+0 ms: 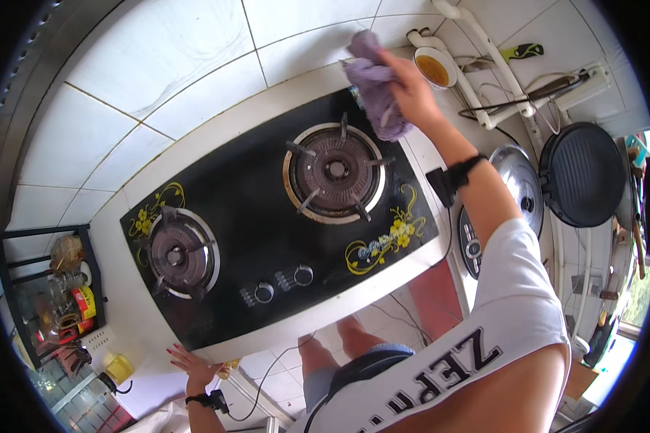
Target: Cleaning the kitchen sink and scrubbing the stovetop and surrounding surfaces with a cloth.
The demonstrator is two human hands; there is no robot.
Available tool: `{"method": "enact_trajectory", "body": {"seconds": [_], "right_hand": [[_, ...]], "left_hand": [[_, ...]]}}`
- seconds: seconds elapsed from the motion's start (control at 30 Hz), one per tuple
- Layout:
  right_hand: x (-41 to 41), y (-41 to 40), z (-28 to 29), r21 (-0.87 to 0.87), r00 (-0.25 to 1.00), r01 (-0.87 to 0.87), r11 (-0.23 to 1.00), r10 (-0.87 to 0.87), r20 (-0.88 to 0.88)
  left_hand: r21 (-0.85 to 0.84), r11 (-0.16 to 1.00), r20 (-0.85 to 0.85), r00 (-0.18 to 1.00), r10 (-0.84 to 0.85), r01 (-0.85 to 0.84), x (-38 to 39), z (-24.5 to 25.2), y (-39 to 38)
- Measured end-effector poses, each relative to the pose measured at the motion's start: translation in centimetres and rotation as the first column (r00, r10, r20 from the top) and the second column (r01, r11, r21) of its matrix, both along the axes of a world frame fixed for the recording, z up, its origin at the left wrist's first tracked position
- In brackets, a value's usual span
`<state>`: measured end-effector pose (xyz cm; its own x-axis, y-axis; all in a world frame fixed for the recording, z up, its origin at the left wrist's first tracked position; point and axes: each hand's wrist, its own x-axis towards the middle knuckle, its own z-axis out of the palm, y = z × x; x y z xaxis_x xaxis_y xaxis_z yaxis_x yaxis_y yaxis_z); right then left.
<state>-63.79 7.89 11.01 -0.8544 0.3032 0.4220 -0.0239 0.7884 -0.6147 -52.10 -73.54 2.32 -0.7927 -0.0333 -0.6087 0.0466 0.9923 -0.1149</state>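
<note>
My right hand (416,96) grips a bunched purple cloth (376,92) over the far right corner of a black glass gas hob (249,178). The cloth's upper end lies close to the white tiled wall, and its lower end hangs near the right burner (336,170). Down at the counter's front left edge, my left hand (196,370) rests with its fingers spread and nothing in it. The left burner (177,255) and two control knobs (264,293) are uncovered. A white bowl (435,68) of brownish-yellow liquid stands just beyond my right hand.
White pipes (468,97) and cables run along the wall at the right. An induction cooker (470,246), a metal lid (514,178) and a black ridged pan (585,174) stand at the right. A black rack (46,233) with bottles and jars stands at the left.
</note>
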Motion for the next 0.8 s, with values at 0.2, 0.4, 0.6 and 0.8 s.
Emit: {"method": "enact_trajectory", "body": {"seconds": [0.2,0.4,0.6,0.8], "right_hand": [[-4.2,-0.2,-5.9,0.490,0.744,-0.457,0.742,0.017,0.668],[-0.3,6.6,-8.7,0.616,0.846,-0.205,0.761,-0.178,0.502],[5.8,4.5,-9.4,0.578,0.891,-0.074,0.812,-0.206,0.404],[15.5,0.4,-6.3,0.247,0.907,0.003,0.969,-0.107,0.407]], "left_hand": [[0.006,0.998,-0.023,0.998,-0.066,0.066,0.0,0.8,-0.1],[0.021,0.999,0.004,0.999,-0.032,0.032,-0.6,1.3,0.6],[-0.050,0.998,-0.002,1.000,0.023,-0.023,-0.4,0.6,0.1],[-0.063,0.997,0.007,0.999,0.041,-0.041,-1.0,1.4,2.5]]}}
